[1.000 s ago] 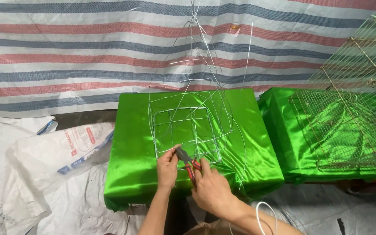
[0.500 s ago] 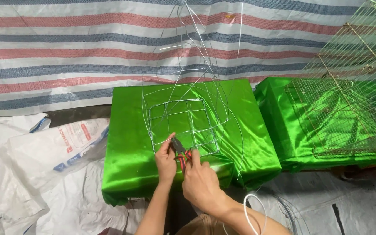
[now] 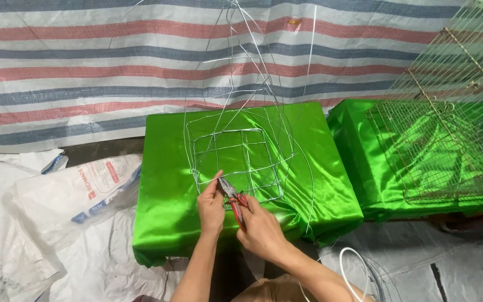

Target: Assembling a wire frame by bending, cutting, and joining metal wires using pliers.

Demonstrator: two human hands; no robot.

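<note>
A thin silver wire frame [image 3: 236,151], built of nested squares with tall curved wires rising from it, rests on a block covered in shiny green cloth [image 3: 169,196]. My right hand [image 3: 261,229] grips red-handled pliers [image 3: 231,196] whose jaws meet the frame's near edge. My left hand [image 3: 211,204] pinches the wire right beside the jaws.
A second green-covered block [image 3: 364,168] stands to the right, with a wire mesh cage [image 3: 448,128] on it. A striped tarp [image 3: 85,67] hangs behind. White sacks [image 3: 68,196] lie on the floor at left. A coil of white wire [image 3: 359,268] lies near my right arm.
Both hands and the pliers have stayed at the frame's near edge with only small shifts. The view has drifted slightly.
</note>
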